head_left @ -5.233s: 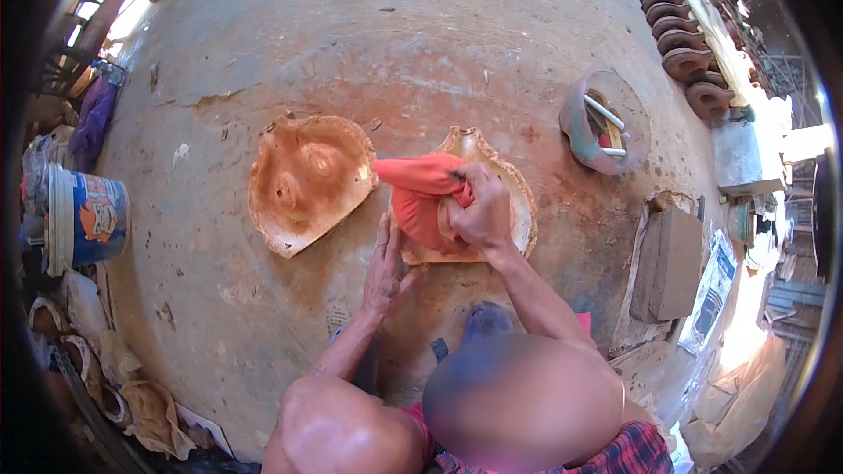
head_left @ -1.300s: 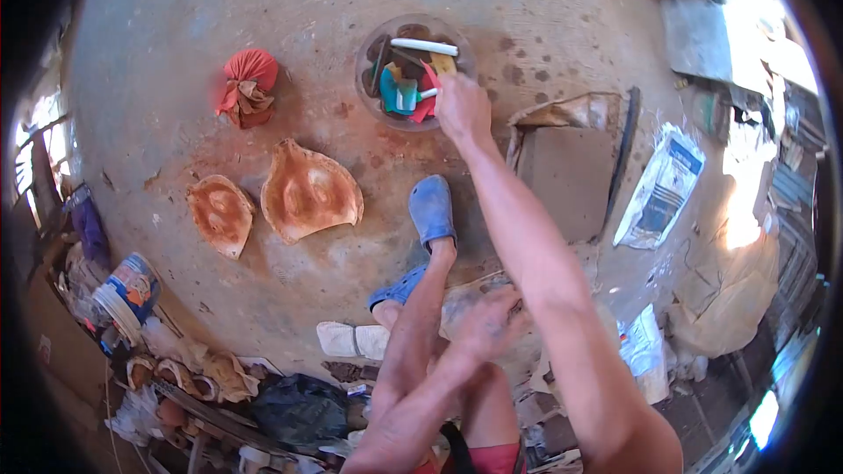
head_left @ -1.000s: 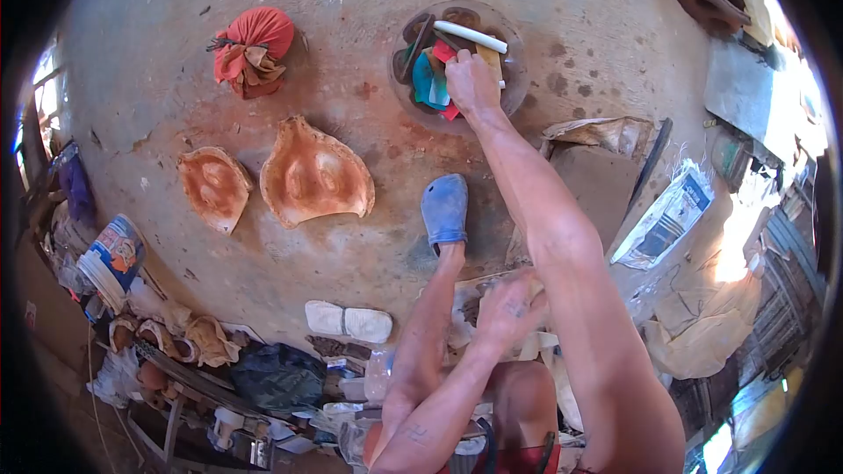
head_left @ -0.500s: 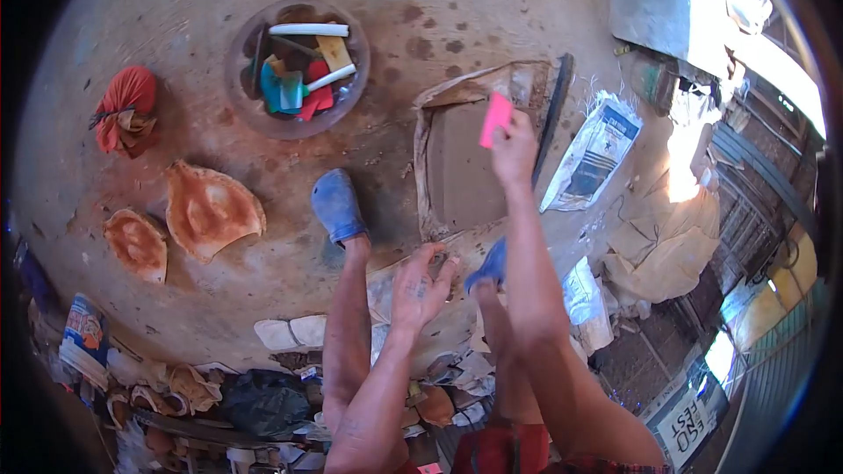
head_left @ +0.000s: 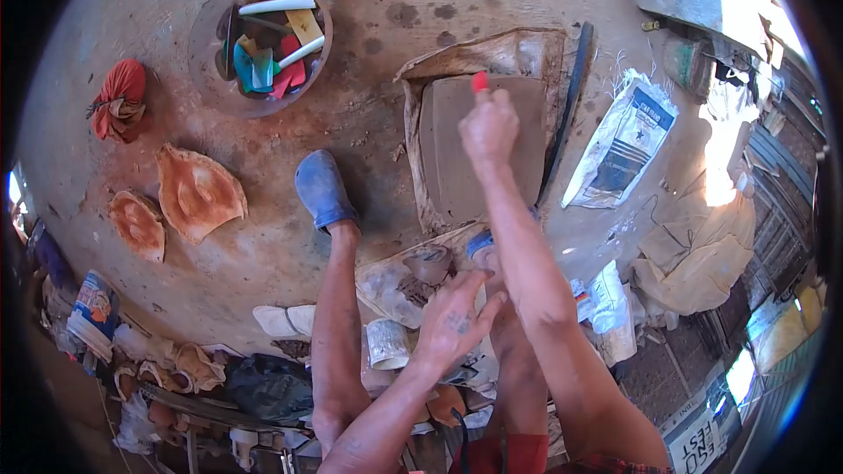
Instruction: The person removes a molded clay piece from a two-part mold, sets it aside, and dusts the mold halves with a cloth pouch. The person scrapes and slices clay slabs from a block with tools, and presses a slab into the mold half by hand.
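Red piece (head_left: 480, 81) shifted forward, gripped in right hand (head_left: 489, 130).

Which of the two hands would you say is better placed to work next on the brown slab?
The right, I'd judge: the right hand is over the brown slab, gripping a small red piece, while the left hand is lower in view, short of the slab and apparently empty.

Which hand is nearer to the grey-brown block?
Right. The right hand, holding a red piece, is over the block; the left hand is farther off, between the legs.
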Motion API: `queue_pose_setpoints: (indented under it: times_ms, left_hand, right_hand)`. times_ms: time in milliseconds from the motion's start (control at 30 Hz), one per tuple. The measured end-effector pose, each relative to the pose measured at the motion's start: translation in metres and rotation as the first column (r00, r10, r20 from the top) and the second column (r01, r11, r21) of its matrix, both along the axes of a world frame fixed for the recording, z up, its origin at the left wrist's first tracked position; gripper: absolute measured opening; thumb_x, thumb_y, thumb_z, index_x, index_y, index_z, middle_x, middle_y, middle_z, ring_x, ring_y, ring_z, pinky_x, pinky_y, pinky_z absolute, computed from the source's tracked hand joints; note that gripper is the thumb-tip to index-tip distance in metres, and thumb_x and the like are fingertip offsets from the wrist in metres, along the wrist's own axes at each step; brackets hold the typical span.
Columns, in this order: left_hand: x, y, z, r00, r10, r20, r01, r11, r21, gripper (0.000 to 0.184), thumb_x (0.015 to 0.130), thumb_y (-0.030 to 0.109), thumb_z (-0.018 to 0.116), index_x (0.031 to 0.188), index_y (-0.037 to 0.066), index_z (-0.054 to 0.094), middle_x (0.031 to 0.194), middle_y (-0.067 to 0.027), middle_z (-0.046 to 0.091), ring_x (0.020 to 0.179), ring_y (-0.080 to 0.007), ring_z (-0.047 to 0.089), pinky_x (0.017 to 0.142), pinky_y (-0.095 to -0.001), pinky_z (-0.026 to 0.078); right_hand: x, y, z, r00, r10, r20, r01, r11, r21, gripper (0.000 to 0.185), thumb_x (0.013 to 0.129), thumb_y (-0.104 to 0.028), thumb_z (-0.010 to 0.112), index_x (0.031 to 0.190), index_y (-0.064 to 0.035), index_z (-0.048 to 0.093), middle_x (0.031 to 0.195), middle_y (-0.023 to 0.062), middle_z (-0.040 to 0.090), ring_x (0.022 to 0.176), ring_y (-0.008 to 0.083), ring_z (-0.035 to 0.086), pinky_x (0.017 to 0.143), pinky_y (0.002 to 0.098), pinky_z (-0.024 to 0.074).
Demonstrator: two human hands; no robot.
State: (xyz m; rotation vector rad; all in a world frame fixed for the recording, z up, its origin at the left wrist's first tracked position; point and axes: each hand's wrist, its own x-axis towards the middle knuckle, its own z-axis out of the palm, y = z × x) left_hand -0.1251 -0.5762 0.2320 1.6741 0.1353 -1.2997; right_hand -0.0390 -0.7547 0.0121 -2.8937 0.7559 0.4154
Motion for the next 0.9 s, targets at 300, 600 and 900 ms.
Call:
queue_pose_setpoints:
  times_ms: [300, 600, 900]
  left_hand:
    - [-0.055, 0.009, -0.03, 0.994, -0.099, 0.046, 0.095, 0.992, 0.087, 0.035, 0.088, 0.014, 0.067, 0.121, 0.003, 0.069, 0.122, -0.0216, 0.071, 0.111, -0.0442, 0.068, 0.097, -0.0522, 0.055]
    - [-0.088, 0.006, -0.041, 0.999, -0.014, -0.03, 0.016, 0.998, 0.055, 0.042, 0.081, 0.004, 0.06, 0.121, 0.002, 0.067, 0.123, -0.0228, 0.07, 0.117, -0.0445, 0.065, 0.103, -0.0492, 0.052]
    - [-0.071, 0.012, -0.047, 0.999, -0.039, 0.007, 0.039, 0.998, 0.042, 0.04, 0.08, 0.004, 0.059, 0.119, 0.001, 0.069, 0.119, -0.0214, 0.072, 0.107, -0.0414, 0.069, 0.095, -0.0462, 0.054]
  right_hand:
    - [0.035, -0.031, 0.006, 0.894, 0.444, 0.065, -0.448, 0.873, 0.193, 0.03, 0.087, -0.009, 0.067, 0.115, -0.0052, 0.074, 0.106, 0.0113, 0.066, 0.104, 0.0303, 0.068, 0.084, 0.0456, 0.0596]
    - [-0.108, -0.018, 0.013, 0.682, 0.699, 0.215, -0.731, 0.658, 0.18, 0.04, 0.08, -0.012, 0.069, 0.12, -0.0054, 0.072, 0.108, 0.0061, 0.064, 0.112, 0.0251, 0.06, 0.091, 0.0442, 0.0474]
    - [-0.213, -0.013, 0.035, 0.736, 0.648, 0.195, -0.676, 0.685, 0.274, 0.038, 0.084, -0.012, 0.066, 0.121, -0.0033, 0.072, 0.102, 0.0106, 0.064, 0.102, 0.0283, 0.063, 0.084, 0.0447, 0.0507]
